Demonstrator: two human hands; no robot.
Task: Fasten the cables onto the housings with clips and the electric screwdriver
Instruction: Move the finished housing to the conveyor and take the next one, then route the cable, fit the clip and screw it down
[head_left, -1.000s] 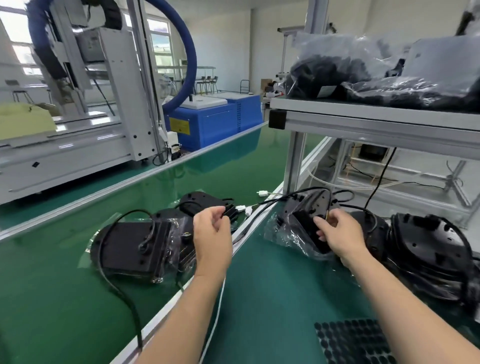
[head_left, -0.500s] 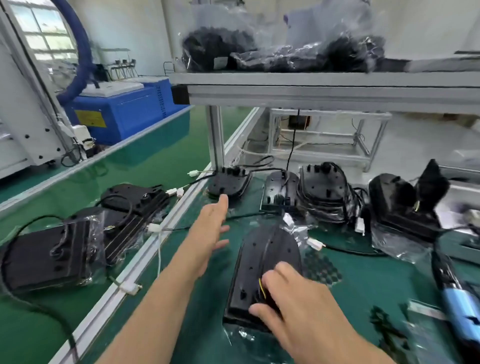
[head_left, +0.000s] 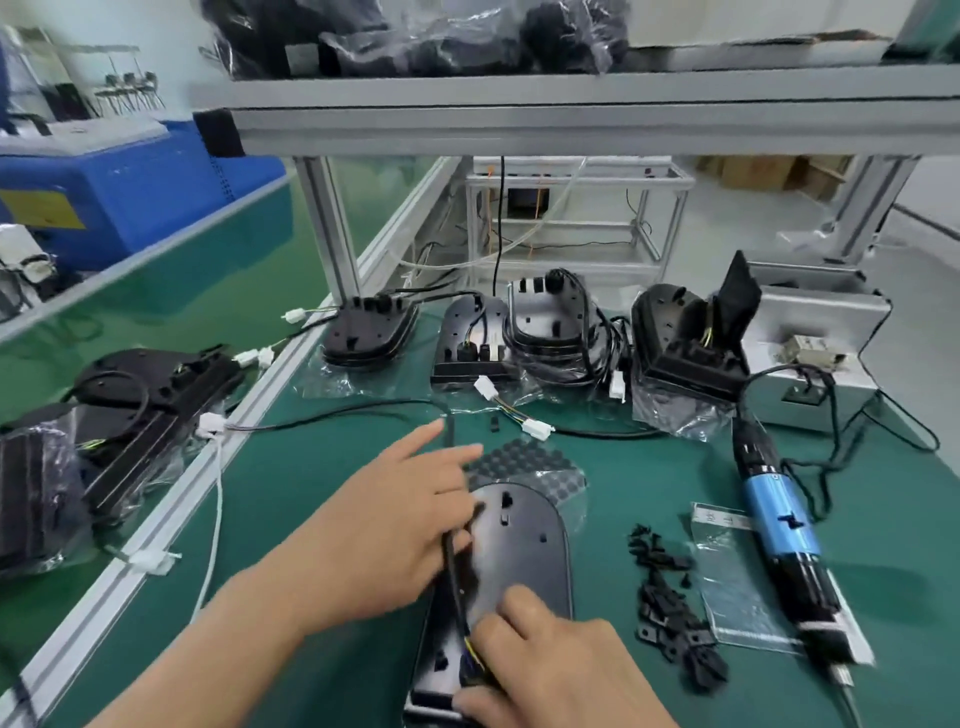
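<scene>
Both left hand (head_left: 384, 530) and right hand (head_left: 550, 670) grip the cable (head_left: 451, 566); housing (head_left: 519, 551) (rounded end) points away.

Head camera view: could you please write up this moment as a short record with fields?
housing: black, lying on the green mat, close to the person
cable: black, runs along the housing's left side
left hand: lies over the cable, forefinger straight; grip too blurred to tell
right hand: grips the housing's near end
electric screwdriver: lies untouched on the mat, to the right
clips: black pile between housing and screwdriver
</scene>
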